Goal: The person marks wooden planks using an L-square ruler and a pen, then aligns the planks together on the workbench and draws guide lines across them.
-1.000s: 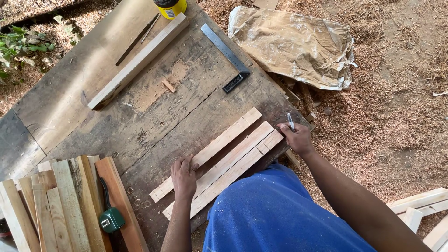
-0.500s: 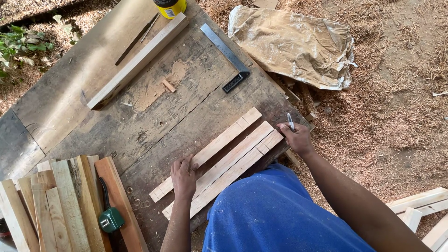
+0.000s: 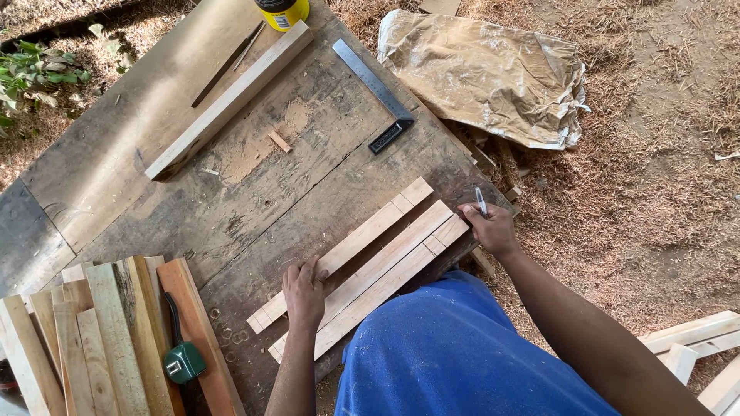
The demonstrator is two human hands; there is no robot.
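Head view shows the left hand [image 3: 304, 294] pressing three pale wooden slats [image 3: 370, 266] flat on the weathered plank worktop [image 3: 231, 200] while the right hand [image 3: 489, 227] grips a slim marker pen [image 3: 480, 201] at their far ends, so firm downward pressure and flush ends should keep any line true.

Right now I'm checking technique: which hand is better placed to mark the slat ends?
Right. The right hand holds the pen at the slats' far end; the left hand presses them flat midway.

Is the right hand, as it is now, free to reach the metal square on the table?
Probably yes. The right hand grips a pen at the slats' end, and bare table lies between it and the metal square. The pen would hinder grasping.
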